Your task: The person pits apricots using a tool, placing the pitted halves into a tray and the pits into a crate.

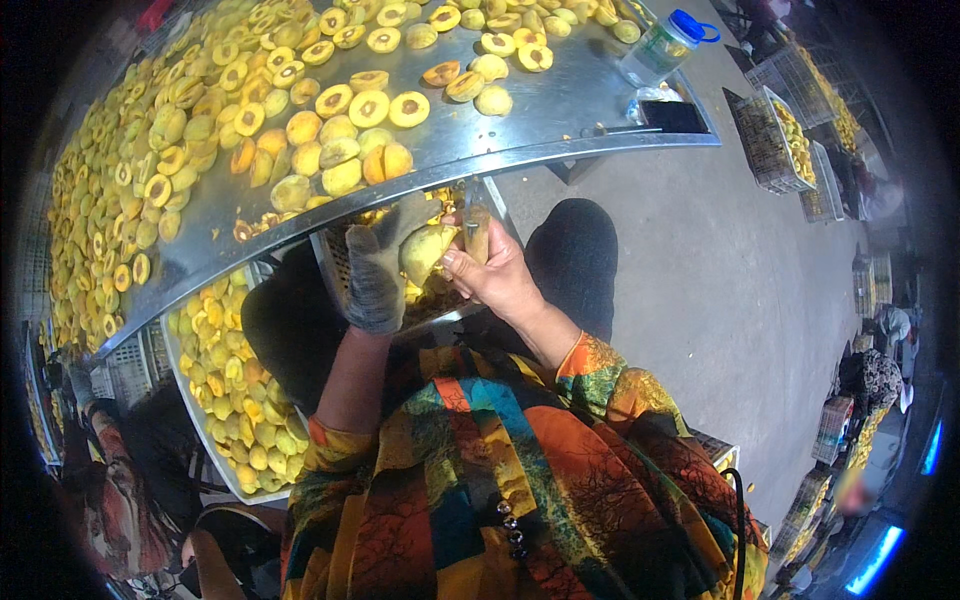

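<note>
My left hand (375, 281), in a grey knit glove, grips a yellow peach piece (426, 253) just below the table's front edge. Against that fruit rests the thumb of my right hand (491, 266), which is bare. The same right hand holds a wooden-handled tool (475, 238) with a metal part pointing towards the table; its exact kind is unclear. Beneath both hands is a container (332, 266) with yellow fruit scraps in it. Halved peaches (367, 109), several showing brown pits or pit hollows, cover much of the metal table (540, 112).
A pale crate (182, 375) full of peach pieces stands left of my legs. A blue-capped bottle (660, 52) and a dark phone (671, 118) occupy the table's right corner. Fruit crates (765, 142) stand on the floor at right. Another person's arm (112, 450) appears at left.
</note>
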`<state>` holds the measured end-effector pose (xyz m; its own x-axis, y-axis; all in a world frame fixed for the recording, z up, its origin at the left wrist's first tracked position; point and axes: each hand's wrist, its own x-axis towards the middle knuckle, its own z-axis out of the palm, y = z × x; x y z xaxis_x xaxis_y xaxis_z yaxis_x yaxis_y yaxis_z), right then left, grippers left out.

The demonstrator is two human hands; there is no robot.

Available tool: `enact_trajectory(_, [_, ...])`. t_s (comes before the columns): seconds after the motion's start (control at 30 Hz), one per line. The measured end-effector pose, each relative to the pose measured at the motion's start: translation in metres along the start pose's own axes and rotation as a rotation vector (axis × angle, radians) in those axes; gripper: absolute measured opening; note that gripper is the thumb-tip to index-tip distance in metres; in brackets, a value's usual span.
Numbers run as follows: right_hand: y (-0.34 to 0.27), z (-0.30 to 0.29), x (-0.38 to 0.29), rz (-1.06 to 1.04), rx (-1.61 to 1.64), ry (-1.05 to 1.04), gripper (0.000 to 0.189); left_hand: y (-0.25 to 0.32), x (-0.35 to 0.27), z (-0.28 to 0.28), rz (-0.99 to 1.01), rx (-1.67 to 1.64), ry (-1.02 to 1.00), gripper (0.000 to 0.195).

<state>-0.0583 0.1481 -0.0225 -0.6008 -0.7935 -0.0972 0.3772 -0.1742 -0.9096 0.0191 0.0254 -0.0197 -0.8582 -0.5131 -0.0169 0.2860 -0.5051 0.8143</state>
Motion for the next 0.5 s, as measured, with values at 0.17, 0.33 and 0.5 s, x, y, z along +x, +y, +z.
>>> enact_trajectory(0.17, [-0.007,0.002,0.009,0.077,0.046,0.094,0.035,0.011,-0.003,0.006,-0.103,0.131,-0.135,0.087])
enact_trajectory(0.33, [0.021,-0.001,0.010,-0.254,-0.568,0.109,0.037,-0.004,0.007,0.001,-0.163,0.018,0.251,0.062])
enact_trajectory(0.5, [0.012,0.003,-0.013,-0.074,-0.734,0.020,0.028,0.000,0.007,-0.008,-0.179,-0.382,0.327,0.031])
